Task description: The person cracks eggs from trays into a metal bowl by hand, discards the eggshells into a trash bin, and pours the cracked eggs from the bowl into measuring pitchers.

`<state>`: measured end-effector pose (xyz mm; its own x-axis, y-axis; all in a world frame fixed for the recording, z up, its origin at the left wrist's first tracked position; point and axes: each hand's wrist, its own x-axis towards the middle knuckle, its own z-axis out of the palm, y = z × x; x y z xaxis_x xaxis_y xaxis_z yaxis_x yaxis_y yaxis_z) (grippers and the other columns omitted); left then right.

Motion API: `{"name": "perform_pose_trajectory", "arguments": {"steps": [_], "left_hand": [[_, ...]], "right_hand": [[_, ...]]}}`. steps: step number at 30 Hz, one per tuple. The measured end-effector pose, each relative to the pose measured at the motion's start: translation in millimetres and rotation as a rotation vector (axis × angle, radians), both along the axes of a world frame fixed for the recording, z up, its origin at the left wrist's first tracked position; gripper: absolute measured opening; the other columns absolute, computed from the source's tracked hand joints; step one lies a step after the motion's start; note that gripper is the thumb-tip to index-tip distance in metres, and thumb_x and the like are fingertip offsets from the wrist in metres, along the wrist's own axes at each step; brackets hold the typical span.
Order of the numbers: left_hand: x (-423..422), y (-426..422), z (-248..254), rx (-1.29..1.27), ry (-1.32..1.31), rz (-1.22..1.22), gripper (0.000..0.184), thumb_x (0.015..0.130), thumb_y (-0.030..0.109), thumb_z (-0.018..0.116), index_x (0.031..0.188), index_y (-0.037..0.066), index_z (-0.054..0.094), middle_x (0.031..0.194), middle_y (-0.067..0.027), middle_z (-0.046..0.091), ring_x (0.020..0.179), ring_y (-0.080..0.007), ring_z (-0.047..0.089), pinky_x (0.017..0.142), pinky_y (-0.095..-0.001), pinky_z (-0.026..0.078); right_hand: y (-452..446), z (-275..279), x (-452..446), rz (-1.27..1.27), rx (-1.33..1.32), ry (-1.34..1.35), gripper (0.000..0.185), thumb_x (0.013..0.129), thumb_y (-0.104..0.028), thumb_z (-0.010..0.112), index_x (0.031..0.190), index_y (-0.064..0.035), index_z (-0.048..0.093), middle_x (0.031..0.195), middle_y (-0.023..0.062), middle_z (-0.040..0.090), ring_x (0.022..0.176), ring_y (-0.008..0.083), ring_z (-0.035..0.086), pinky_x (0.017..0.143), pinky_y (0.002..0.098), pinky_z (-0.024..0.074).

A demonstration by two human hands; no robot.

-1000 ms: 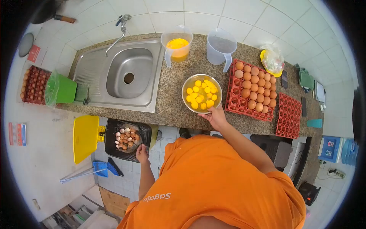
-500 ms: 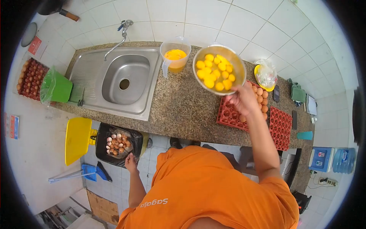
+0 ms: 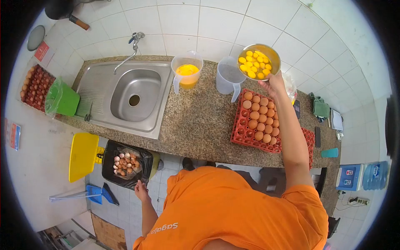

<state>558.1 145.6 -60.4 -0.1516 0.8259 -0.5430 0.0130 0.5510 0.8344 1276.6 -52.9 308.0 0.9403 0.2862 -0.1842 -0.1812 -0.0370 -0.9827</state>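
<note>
My right hand [image 3: 273, 84] grips the rim of a metal bowl [image 3: 273, 51] holding several raw yolks [image 3: 255, 63]. The bowl is raised near the wall, behind the red egg tray [image 3: 246, 137] with several brown eggs [image 3: 261, 118]. Left of it stands an empty-looking clear jug [image 3: 227, 79]; another jug [image 3: 176, 79] holds yellow egg [image 3: 187, 70]. My left hand [image 3: 141, 190] is closed at the edge of the black bin bag [image 3: 143, 160], which holds broken shells [image 3: 126, 163].
A steel sink [image 3: 156, 121] is set in the granite counter [image 3: 193, 137]. At the left are a green container [image 3: 68, 98] and stacked egg trays [image 3: 37, 89]. A second red tray [image 3: 309, 139], a teal cup [image 3: 329, 153] and a green cloth [image 3: 320, 108] lie to the right.
The bowl has risen off the counter in my right hand and moved right and back, past the clear jug. My left hand has stayed at the bin's edge.
</note>
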Motion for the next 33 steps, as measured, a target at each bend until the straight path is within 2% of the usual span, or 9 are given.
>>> {"name": "perform_pose_trajectory", "arguments": {"steps": [6, 12, 15, 17, 22, 25, 28, 31, 33], "left_hand": [[-14.9, -16.2, 2.6, -0.066, 0.031, 0.040, 0.043, 0.096, 0.050, 0.076, 0.100, 0.013, 0.055, 0.084, -0.0016, 0.064, 0.062, -0.0079, 0.050, 0.052, -0.0246, 0.036], [-20.7, -23.1, 10.5, -0.079, 0.014, 0.096, 0.048, 0.097, 0.054, 0.074, 0.105, 0.010, 0.056, 0.090, -0.0056, 0.065, 0.068, -0.0108, 0.053, 0.057, -0.0249, 0.040], [-20.7, -21.6, 10.5, -0.069, -0.036, 0.151, 0.051, 0.097, 0.057, 0.071, 0.110, 0.010, 0.055, 0.095, -0.0059, 0.065, 0.076, -0.0129, 0.056, 0.065, -0.0265, 0.042], [-12.7, -19.7, 16.2, -0.076, -0.059, 0.227, 0.053, 0.098, 0.059, 0.069, 0.114, 0.010, 0.054, 0.098, -0.0056, 0.064, 0.083, -0.0140, 0.057, 0.071, -0.0275, 0.043], [-2.0, 2.3, 16.3, -0.035, -0.440, 0.232, 0.054, 0.100, 0.057, 0.067, 0.119, 0.009, 0.051, 0.100, -0.0050, 0.064, 0.088, -0.0171, 0.059, 0.077, -0.0312, 0.048], [26.8, 14.0, 41.8, -0.034, -0.593, 0.206, 0.054, 0.101, 0.055, 0.064, 0.122, 0.007, 0.051, 0.104, -0.0065, 0.064, 0.090, -0.0197, 0.061, 0.079, -0.0336, 0.050], [64.5, 15.9, 85.2, -0.018, -0.685, 0.129, 0.055, 0.103, 0.055, 0.060, 0.127, 0.006, 0.051, 0.108, -0.0088, 0.063, 0.093, -0.0226, 0.062, 0.081, -0.0349, 0.051], [110.3, 9.4, 147.7, 0.002, -0.769, 0.034, 0.057, 0.105, 0.054, 0.054, 0.132, 0.004, 0.052, 0.118, -0.0131, 0.063, 0.104, -0.0266, 0.063, 0.086, -0.0370, 0.053], [126.8, 8.4, 171.4, -0.018, -0.865, -0.015, 0.055, 0.106, 0.052, 0.052, 0.130, 0.003, 0.053, 0.121, -0.0143, 0.063, 0.107, -0.0276, 0.063, 0.089, -0.0380, 0.053]], "right_hand": [[4.5, -3.0, 21.5, 0.068, -0.055, -0.061, 0.057, 0.097, 0.010, 0.040, 0.150, -0.0128, 0.037, 0.139, 0.0163, 0.058, 0.095, 0.0257, 0.074, 0.052, 0.0295, 0.0637], [15.4, -30.5, 36.5, -0.070, -0.152, -0.207, 0.074, 0.099, 0.002, 0.046, 0.165, -0.0148, 0.019, 0.130, 0.0207, 0.066, 0.082, 0.0283, 0.076, 0.055, 0.0339, 0.0648], [19.5, -17.0, 23.1, -0.058, -0.367, -0.289, 0.084, 0.097, 0.000, 0.049, 0.169, -0.0171, 0.009, 0.126, 0.0247, 0.068, 0.081, 0.0283, 0.077, 0.056, 0.0344, 0.0642], [30.2, -1.3, -1.4, -0.055, -0.413, -0.371, 0.084, 0.096, -0.001, 0.050, 0.169, -0.0176, 0.011, 0.115, 0.0274, 0.071, 0.078, 0.0331, 0.077, 0.058, 0.0405, 0.0626], [41.1, -34.6, -1.8, -0.054, -0.730, -0.950, 0.083, 0.097, -0.004, 0.053, 0.168, -0.0233, 0.014, 0.079, 0.0278, 0.072, 0.067, 0.0412, 0.074, 0.068, 0.0510, 0.0621], [43.8, -39.4, -13.3, -0.016, -0.674, -1.010, 0.084, 0.095, -0.001, 0.052, 0.168, -0.0198, 0.012, 0.089, 0.0315, 0.072, 0.069, 0.0465, 0.072, 0.067, 0.0550, 0.0582], [39.4, -36.8, -29.8, -0.080, -0.331, -0.580, 0.079, 0.094, 0.000, 0.051, 0.163, -0.0110, 0.014, 0.104, 0.0302, 0.071, 0.065, 0.0382, 0.073, 0.060, 0.0456, 0.0625], [26.7, -53.1, -33.0, -0.184, 0.054, -0.237, 0.064, 0.094, -0.001, 0.051, 0.152, -0.0001, 0.024, 0.116, 0.0256, 0.066, 0.063, 0.0296, 0.073, 0.052, 0.0363, 0.0636], [11.2, -58.6, -69.9, -0.111, 0.140, -0.117, 0.054, 0.094, -0.002, 0.050, 0.142, 0.0033, 0.028, 0.117, 0.0244, 0.063, 0.062, 0.0287, 0.072, 0.046, 0.0351, 0.0619]]}}
